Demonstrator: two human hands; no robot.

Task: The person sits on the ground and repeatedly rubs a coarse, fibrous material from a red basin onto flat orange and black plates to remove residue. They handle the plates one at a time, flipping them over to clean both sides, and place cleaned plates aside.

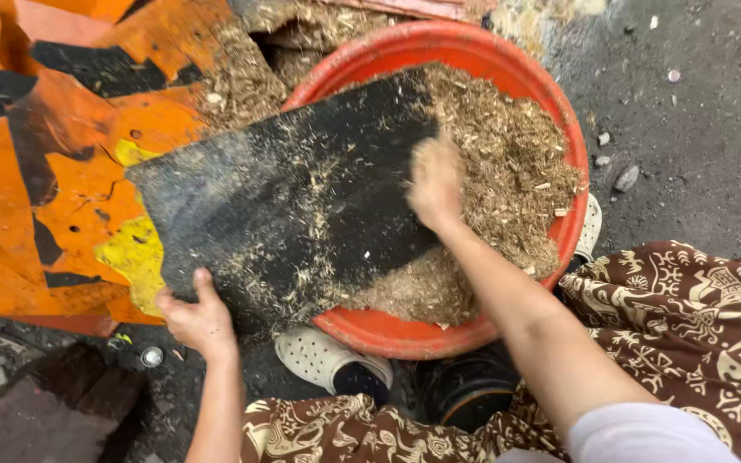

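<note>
On gritty ground, left hand (195, 319) grips black sheet (289, 201); right hand (436, 182), fingers loose, sweeps sawdust (508, 171)

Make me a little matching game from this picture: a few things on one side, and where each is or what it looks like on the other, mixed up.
Things:
1. left hand
2. right hand
3. red basin
4. white shoe

Descriptions:
A. on the ground just below the basin's near rim
B. gripping the lower corner of the black sheet
C. filled with chopped, straw-like bits
D. at the sheet's edge, over the chopped bits

Pairs: 1-B, 2-D, 3-C, 4-A
</note>
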